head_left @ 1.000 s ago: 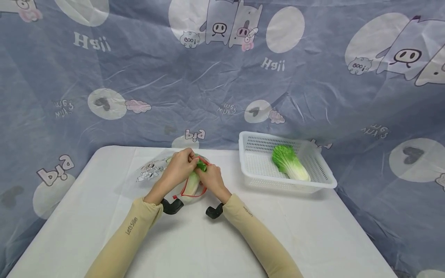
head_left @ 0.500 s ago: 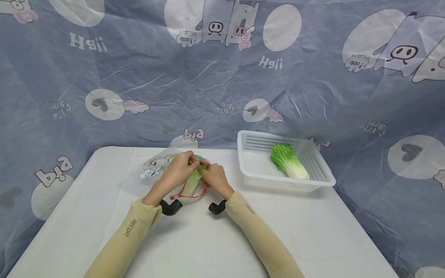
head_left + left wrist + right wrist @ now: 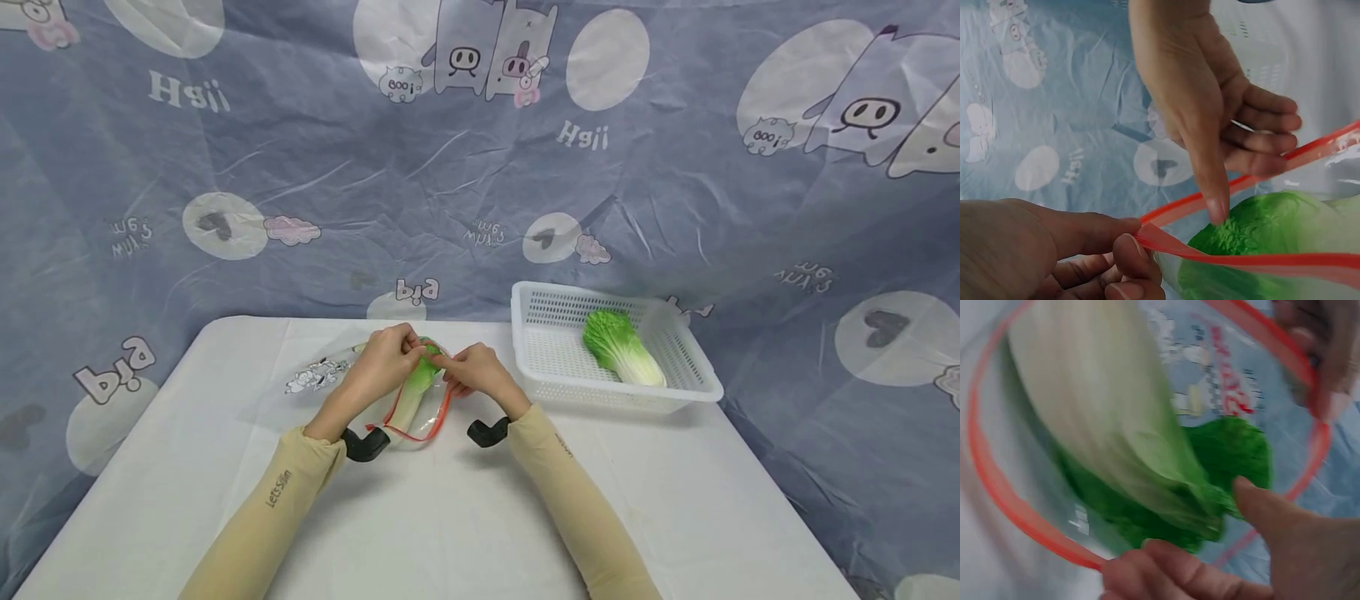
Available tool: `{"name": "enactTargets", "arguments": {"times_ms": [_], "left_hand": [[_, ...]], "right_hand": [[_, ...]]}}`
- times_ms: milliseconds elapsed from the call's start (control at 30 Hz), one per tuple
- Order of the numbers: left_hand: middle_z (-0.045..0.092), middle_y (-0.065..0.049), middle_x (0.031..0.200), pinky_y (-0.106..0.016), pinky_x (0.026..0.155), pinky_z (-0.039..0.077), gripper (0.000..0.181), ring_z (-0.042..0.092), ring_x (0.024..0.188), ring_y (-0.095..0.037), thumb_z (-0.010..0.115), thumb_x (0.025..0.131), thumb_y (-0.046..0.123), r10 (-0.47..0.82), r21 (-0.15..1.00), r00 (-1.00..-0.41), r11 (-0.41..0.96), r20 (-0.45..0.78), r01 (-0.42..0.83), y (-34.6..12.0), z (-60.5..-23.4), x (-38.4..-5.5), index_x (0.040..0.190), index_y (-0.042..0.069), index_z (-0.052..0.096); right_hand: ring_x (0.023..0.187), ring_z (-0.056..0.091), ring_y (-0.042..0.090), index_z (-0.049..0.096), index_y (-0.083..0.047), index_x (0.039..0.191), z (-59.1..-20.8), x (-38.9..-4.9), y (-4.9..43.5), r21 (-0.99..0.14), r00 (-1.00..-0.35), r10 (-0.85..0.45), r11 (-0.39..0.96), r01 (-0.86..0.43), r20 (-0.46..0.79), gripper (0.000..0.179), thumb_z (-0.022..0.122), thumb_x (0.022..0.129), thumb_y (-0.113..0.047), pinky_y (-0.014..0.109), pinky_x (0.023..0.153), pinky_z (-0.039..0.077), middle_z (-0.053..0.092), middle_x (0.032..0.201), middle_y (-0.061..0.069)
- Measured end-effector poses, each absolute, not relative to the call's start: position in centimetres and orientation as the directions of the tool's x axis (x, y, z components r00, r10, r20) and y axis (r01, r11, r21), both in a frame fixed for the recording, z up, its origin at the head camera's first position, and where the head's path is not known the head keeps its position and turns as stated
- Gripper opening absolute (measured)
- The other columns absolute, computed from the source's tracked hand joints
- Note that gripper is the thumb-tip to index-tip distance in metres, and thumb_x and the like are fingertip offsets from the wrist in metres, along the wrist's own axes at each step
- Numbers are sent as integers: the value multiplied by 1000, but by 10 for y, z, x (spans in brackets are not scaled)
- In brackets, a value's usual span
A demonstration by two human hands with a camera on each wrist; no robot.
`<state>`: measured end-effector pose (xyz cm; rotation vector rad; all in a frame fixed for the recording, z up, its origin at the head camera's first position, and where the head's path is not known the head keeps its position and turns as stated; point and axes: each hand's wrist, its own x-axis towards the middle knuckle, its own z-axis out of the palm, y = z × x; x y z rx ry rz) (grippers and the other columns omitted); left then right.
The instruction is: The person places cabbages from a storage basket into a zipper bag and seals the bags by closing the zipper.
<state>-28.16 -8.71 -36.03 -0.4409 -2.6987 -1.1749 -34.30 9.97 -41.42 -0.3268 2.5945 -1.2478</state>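
Observation:
A napa cabbage (image 3: 408, 404) lies inside a clear zip bag (image 3: 1035, 528) with a red zip edge, its mouth spread wide. At the far corner of the mouth my left hand (image 3: 384, 360) pinches the red edge between thumb and fingertips. My right hand (image 3: 483, 371) straddles the opposite edge: the thumb (image 3: 1210, 187) reaches straight inside against the green leaf tip, while the loosely bent fingers stay outside. A gap shows between that thumb and the fingers in the right wrist view. The bag's printed body stretches leftward, partly hidden behind my left hand.
A white perforated basket (image 3: 517, 333) stands at the table's back right with a second napa cabbage (image 3: 624, 354) in it. A patterned blue cloth (image 3: 420, 183) hangs behind the white-covered table (image 3: 450, 533). Black camera mounts (image 3: 367, 445) stick out at both wrists.
My right hand has moved right and its fingers have loosened, with the thumb extended to the leaf. The bag's mouth is wider and more cabbage shows. My left hand keeps its pinch.

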Motion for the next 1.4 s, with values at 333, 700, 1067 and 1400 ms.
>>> {"name": "enactTargets", "arguments": {"times_ms": [333, 700, 1067, 1400], "left_hand": [[60, -4, 70, -27, 55, 43, 12, 52, 58, -14, 61, 94, 13, 191, 709, -952, 635, 240, 306, -93, -358, -282, 87, 4, 62], [61, -4, 72, -27, 56, 43, 11, 53, 60, -14, 62, 94, 13, 182, 705, -959, 650, 216, 282, -95, -355, -280, 87, 5, 61], [59, -4, 71, -27, 56, 42, 10, 51, 59, -14, 61, 94, 12, 181, 705, -959, 650, 219, 284, -98, -353, -281, 87, 5, 60], [60, -5, 72, -26, 55, 42, 10, 52, 60, -14, 62, 93, 12, 193, 689, -957, 664, 216, 289, -103, -352, -281, 86, 4, 60]], "right_hand": [[90, 62, 24, 60, -3, 102, -396, -351, 123, -677, -901, -434, 665, -313, -10, 24, 74, 83, -9, 31, 75, 53, 57, 103, 12], [81, 67, 11, 71, -8, 96, -416, -364, 122, -663, -828, -533, 559, -498, 173, 12, 71, 84, -3, 22, 71, 53, 70, 91, 4], [85, 68, 10, 75, -13, 94, -421, -368, 124, -596, -765, -578, 519, -613, 284, 9, 72, 86, -14, 21, 76, 54, 70, 92, -1], [84, 67, 14, 69, -11, 99, -416, -369, 125, -650, -784, -571, 505, -568, 242, 10, 62, 94, -17, 24, 73, 54, 68, 98, 6]]}}
